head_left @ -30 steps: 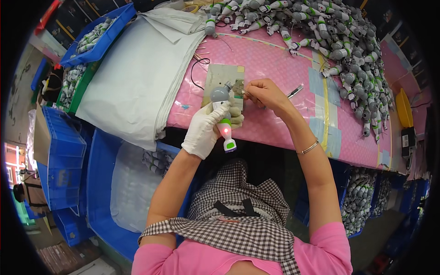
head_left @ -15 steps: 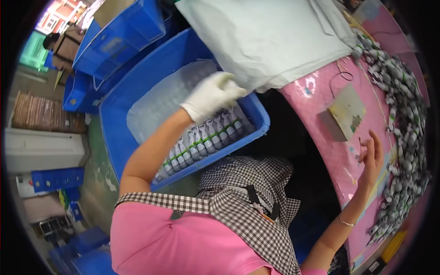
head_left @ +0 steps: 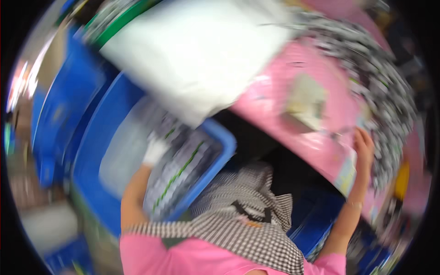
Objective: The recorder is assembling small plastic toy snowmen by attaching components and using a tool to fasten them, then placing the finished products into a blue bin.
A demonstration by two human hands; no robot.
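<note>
My left hand point(head_left: 156, 149), in a white glove, reaches into a large blue bin point(head_left: 91, 156). It is over rows of small grey-and-white pieces point(head_left: 185, 172) crossed by a green band, beside a pale, translucent sheet point(head_left: 121, 153). Motion smears its fingers, so whether they grip anything is unclear. My right hand point(head_left: 363, 144) is bare and stays over the pink-covered table point(head_left: 275, 96). Its fingers are bent together near a small dark thing too blurred to name. A heap of similar grey-and-white pieces point(head_left: 385, 91) lies beyond that hand.
A pale block point(head_left: 306, 101) stands on the pink table. White sheeting point(head_left: 197, 50) hangs over the table's edge and the bin's far side. More blue bins point(head_left: 64, 105) stand at the left. Yellow-and-black thing point(head_left: 402, 181) lies at the right edge.
My left hand has moved down and left into the bin, and more of the packed rows now shows. The whole view has swung, and my right hand remains over the table.
</note>
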